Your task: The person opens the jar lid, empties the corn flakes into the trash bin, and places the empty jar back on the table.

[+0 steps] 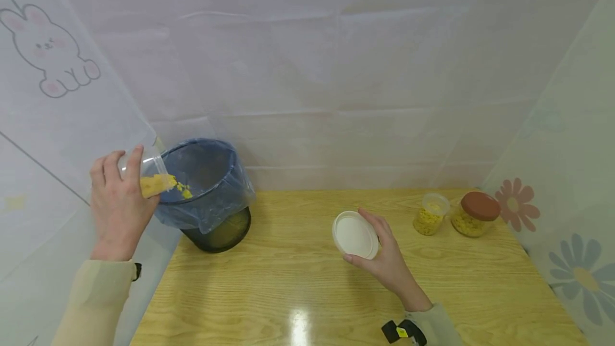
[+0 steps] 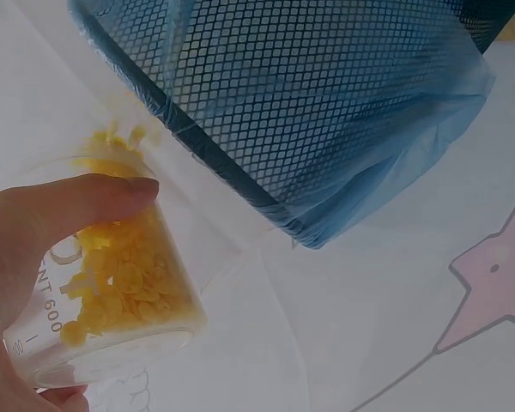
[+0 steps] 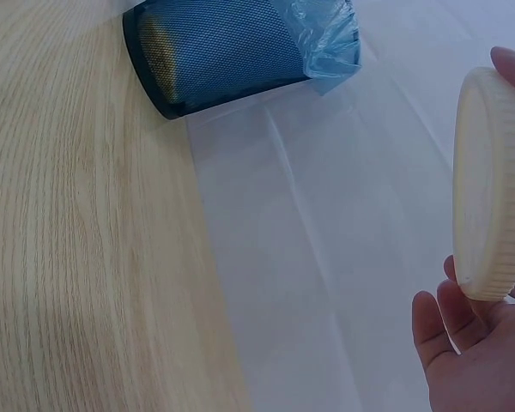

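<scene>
My left hand (image 1: pixel 117 202) grips a clear plastic jar (image 2: pixel 112 283) tipped on its side, its mouth toward the trash bin. Yellow flakes (image 2: pixel 133 287) fill part of the jar, and some tumble from its mouth over the near side of the bin. The mesh trash bin (image 1: pixel 218 234) has a blue plastic bag (image 1: pixel 235 196) folded over its rim. Over the table's middle, my right hand (image 1: pixel 384 260) holds a round white screw lid (image 1: pixel 355 235) by its edge between thumb and fingers. The lid's ridged side shows in the right wrist view.
At the table's back right stand a small clear jar (image 1: pixel 429 220) of yellow flakes with a translucent lid and a rounder jar (image 1: pixel 473 223) with a brown lid. The wood-grain table (image 1: pixel 288 276) meets a sheet-covered wall (image 1: pixel 307 143) behind.
</scene>
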Action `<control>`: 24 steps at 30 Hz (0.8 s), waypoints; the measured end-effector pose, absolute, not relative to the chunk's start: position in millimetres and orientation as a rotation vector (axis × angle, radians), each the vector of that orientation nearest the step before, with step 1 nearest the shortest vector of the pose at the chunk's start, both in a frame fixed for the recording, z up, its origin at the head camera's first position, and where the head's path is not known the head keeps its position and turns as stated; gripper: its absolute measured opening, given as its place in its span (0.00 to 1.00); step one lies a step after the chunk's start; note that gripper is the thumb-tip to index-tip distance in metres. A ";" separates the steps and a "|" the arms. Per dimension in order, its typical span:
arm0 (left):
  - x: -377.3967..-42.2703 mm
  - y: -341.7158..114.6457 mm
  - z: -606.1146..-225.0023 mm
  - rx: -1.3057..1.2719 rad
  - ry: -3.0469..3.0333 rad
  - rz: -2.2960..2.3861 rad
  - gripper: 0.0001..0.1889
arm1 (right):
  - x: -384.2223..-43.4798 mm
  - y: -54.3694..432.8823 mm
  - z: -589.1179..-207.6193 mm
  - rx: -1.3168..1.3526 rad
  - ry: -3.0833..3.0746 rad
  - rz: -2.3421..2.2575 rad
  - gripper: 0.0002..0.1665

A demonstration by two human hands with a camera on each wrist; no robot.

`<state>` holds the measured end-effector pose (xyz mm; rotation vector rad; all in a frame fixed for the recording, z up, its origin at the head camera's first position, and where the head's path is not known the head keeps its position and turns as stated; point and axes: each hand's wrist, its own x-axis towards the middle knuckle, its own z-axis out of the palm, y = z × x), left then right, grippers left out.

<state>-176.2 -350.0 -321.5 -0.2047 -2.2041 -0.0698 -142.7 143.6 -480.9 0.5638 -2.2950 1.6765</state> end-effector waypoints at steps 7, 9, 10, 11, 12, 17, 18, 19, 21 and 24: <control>-176.0 -350.8 -321.4 -0.199 -2.222 -0.053 0.52 | -142.8 143.7 -480.9 0.558 -2.304 1.660 0.57; -176.1 -351.1 -321.7 -0.197 -2.225 -0.044 0.52 | -142.8 143.7 -480.9 0.556 -2.306 1.664 0.57; -176.1 -351.4 -321.7 -0.199 -2.225 -0.043 0.52 | -142.8 143.8 -480.9 0.555 -2.306 1.664 0.57; -176.1 -351.7 -321.8 -0.203 -2.224 -0.043 0.52 | -142.8 143.8 -480.8 0.554 -2.307 1.665 0.57; -176.1 -352.0 -321.7 -0.206 -2.223 -0.042 0.52 | -142.8 143.8 -480.8 0.553 -2.308 1.667 0.57; -176.3 -352.9 -322.2 -0.221 -2.230 -0.026 0.54 | -142.3 143.8 -481.0 0.553 -2.308 1.667 0.57; -176.1 -352.8 -322.4 -0.222 -2.233 -0.023 0.55 | -142.2 143.8 -481.0 0.554 -2.306 1.668 0.57; -175.9 -352.7 -322.8 -0.222 -2.238 -0.018 0.55 | -142.0 143.8 -481.0 0.554 -2.306 1.668 0.57; -175.4 -352.3 -323.7 -0.223 -2.244 -0.014 0.57 | -141.6 143.7 -481.1 0.555 -2.304 1.670 0.57; -174.9 -352.1 -324.4 -0.228 -2.239 -0.016 0.57 | -141.4 143.7 -480.9 0.553 -2.305 1.675 0.57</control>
